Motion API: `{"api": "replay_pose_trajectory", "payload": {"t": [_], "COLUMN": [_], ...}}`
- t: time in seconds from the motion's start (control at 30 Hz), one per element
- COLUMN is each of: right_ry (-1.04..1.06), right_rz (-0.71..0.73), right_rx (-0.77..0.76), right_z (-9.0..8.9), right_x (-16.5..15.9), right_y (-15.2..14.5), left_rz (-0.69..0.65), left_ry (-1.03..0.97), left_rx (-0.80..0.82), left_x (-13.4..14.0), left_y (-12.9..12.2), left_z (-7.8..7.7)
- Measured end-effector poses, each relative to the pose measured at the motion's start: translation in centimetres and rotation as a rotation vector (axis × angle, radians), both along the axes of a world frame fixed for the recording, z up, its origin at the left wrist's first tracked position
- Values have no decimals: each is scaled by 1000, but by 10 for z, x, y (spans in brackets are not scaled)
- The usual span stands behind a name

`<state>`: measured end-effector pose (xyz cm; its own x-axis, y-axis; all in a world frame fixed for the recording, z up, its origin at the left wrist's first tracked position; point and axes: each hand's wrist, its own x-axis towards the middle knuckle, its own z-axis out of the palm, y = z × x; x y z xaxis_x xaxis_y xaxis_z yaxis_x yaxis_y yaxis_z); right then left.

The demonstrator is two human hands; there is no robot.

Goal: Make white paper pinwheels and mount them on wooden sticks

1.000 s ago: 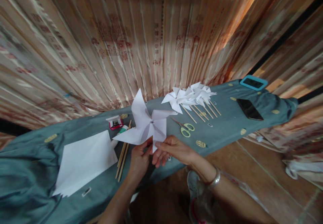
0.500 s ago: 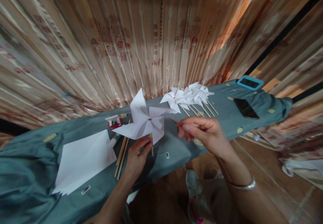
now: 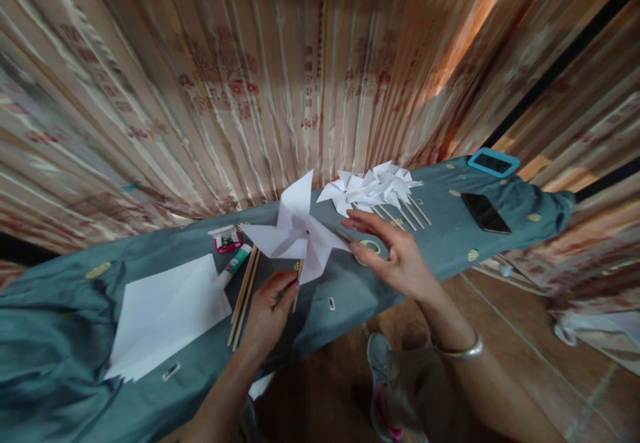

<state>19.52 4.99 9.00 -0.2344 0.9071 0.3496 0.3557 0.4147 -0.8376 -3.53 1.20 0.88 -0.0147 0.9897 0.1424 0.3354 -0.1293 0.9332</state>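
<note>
1. Left hand (image 3: pixel 273 310): pinches round wooden stick (image 3: pixel 295 300); upper end hidden behind paper.
2. Pinwheel (image 3: pixel 306 233): white folded paper, pointed blades; between both hands, above cloth.
3. Right hand (image 3: pixel 393 256): fingers spread; blade contact cannot be determined.
4. Scissors (image 3: pixel 374 243): green handles partly covered.
5. Pinwheel group (image 3: pixel 370 190): overlapping, individually indistinct.

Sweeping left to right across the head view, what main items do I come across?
Stack of white paper → loose wooden sticks → paper pinwheel held up by the left hand → cluster of pinwheels on sticks → black smartphone.
</note>
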Motion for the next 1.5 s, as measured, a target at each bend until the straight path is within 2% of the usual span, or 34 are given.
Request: {"api": "replay_pose_trajectory", "payload": {"t": [0.13,0.23,0.33,0.53,0.6,0.7,0.77,0.87,1.07,1.3,1.5], "right_ry": [258,349,377,436,409,302,264,296,324,395,440], "right_rz": [173,233,205,39,51,145,183,166,139,180,198], "right_rx": [-122,-188,-234,-240,-307,-397,-404,-404,-437,-519,-615], "right_z": [-2,-7,-18,-38,-41,-44,-46,-50,-49,-42,-41], "right_x": [0,-1,-3,1,-2,-15,-27,-40,-43,-46,-50], "right_y": [2,6,13,26,25,19,14,11,12,10,9], "left_rz": [11,22,26,96,115,117,101,53,43,38,-18], "left_ry": [-12,-26,-47,-132,-160,-210,-252,-273,-242,-269,-228], "left_rx": [-8,-16,-39,-71,-84,-92,-91,-108,-155,-117,-88], "left_x": [0,2,4,3,3,6,8,12,13,13,14], "left_y": [-1,-2,-2,0,2,4,4,3,0,1,1], "left_z": [3,4,6,7,7,5,5,6,11,11,10]}}
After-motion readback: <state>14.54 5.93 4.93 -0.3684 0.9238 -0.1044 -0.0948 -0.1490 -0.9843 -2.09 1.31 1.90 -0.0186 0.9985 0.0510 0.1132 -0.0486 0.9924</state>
